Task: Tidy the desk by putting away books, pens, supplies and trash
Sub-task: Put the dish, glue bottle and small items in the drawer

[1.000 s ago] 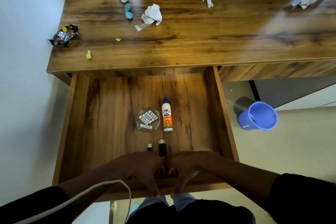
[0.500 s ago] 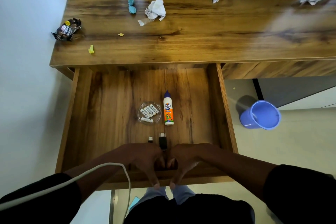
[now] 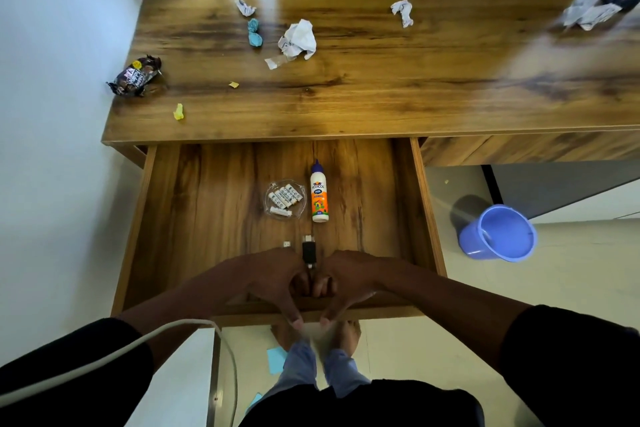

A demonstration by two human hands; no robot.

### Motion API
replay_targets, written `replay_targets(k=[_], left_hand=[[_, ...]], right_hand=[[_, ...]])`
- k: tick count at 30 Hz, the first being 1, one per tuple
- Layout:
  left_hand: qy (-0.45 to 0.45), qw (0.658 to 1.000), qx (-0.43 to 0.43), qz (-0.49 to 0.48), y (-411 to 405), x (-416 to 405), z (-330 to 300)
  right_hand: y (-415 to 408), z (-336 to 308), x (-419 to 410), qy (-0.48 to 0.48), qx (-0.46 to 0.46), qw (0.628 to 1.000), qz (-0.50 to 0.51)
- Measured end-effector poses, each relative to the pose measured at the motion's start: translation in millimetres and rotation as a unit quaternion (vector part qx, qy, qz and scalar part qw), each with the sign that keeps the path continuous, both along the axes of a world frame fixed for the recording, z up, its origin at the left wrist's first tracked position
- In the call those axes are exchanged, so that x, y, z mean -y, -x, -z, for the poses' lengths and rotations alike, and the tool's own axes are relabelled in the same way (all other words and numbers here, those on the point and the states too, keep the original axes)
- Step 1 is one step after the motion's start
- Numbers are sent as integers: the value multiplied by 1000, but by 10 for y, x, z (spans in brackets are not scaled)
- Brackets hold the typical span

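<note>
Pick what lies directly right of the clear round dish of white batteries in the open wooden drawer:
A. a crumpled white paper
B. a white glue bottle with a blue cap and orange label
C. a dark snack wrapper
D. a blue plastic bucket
B: the white glue bottle with a blue cap and orange label lies flat beside the clear round dish of white batteries on the open wooden drawer floor.

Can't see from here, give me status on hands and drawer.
Both hands, left hand and right hand, grip the open drawer front. Glue bottle and batteries inside. Paper scraps on desk.

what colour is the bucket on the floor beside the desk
Blue-violet; the bucket shows clearly in the head view.
</note>
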State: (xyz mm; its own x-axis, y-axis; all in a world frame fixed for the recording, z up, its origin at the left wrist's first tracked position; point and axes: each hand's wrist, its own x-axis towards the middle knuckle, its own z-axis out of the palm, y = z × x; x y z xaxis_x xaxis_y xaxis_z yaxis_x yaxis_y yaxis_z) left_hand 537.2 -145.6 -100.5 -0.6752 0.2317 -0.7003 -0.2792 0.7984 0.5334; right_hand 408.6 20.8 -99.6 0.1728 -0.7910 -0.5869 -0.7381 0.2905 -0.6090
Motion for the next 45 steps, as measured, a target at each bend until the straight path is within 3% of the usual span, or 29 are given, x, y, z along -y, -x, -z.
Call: replay_targets(k=[6,9,16,19,23,30,37,45], left_hand=[[105,989,-103,-5,112,178,-175],[111,979,-167,-42,146,278,-236],[223,930,-290,-22,295,540,-202],[273,917,-290,-26,412,630,-267],[313,907,-282,-16,541,731,-293],[355,892,-281,-15,737,868,-319],[364,898,-244,-35,931,980,-371],[361,910,-201,-30,1237,1086,-489]], right_hand=[[215,-67,131,54,-90,994,37],[324,-109,227,80,-141,986,43],[453,-292,401,199,-268,942,36],[543,-310,503,226,-317,920,50],[729,-370,614,188,-355,912,82],[944,-349,850,176,-400,898,44],[1153,-345,1063,126,-379,914,63],[1256,-453,1207,118,-403,905,63]])
